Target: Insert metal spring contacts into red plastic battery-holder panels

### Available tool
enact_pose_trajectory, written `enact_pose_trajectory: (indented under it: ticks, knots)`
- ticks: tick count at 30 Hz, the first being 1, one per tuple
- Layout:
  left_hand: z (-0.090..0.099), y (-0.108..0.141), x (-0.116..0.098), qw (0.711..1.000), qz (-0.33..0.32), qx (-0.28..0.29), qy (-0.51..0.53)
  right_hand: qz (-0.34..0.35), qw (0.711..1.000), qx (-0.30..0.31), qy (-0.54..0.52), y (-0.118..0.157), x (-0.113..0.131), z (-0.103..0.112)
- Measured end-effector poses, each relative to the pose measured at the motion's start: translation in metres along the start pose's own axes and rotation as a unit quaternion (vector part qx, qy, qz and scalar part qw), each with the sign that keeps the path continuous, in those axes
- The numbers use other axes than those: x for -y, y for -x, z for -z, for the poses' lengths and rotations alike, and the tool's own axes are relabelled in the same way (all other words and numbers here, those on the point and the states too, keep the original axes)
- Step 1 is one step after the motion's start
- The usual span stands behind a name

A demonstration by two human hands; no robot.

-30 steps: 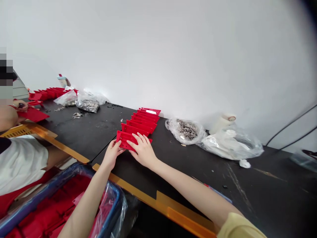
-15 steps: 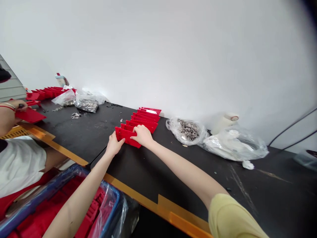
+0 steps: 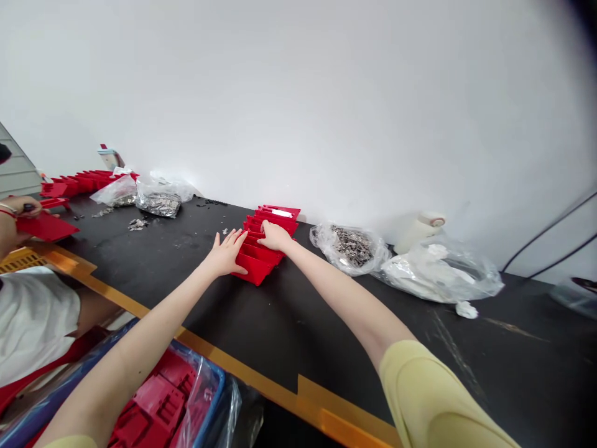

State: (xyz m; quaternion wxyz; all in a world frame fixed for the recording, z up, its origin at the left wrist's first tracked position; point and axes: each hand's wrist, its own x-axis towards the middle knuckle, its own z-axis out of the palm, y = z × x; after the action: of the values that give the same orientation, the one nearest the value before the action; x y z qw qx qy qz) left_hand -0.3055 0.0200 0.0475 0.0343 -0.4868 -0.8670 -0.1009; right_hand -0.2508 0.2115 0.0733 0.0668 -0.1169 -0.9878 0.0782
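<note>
A row of nested red plastic parts stands on the black bench top, pushed into a short, tight stack. My right hand lies curled over the top of the stack, near its far end. My left hand is flat with spread fingers, its edge against the stack's left side. The stack's lower parts are partly hidden behind my hands.
A co-worker's hand holds a red part at the far left, near another red row. Plastic bags of metal pieces lie on the bench. A blue crate of red parts sits below its orange edge.
The red stack is shorter and more tightly packed. Both my hands have moved farther along it, with my left hand now at its side. More red parts show in the crate.
</note>
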Motion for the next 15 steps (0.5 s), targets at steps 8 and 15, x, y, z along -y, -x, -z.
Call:
enact_pose_trajectory:
  ticks: [8,15]
  knots:
    - [-0.004,0.002,0.009,0.999,-0.025,0.019,-0.029,0.021,1.000,0.010,0.007,-0.001,-0.010,-0.004]
    - [-0.010,0.009,0.009,0.998,-0.030,-0.032,-0.044,0.039,0.999,-0.013,-0.002,0.005,-0.017,-0.011]
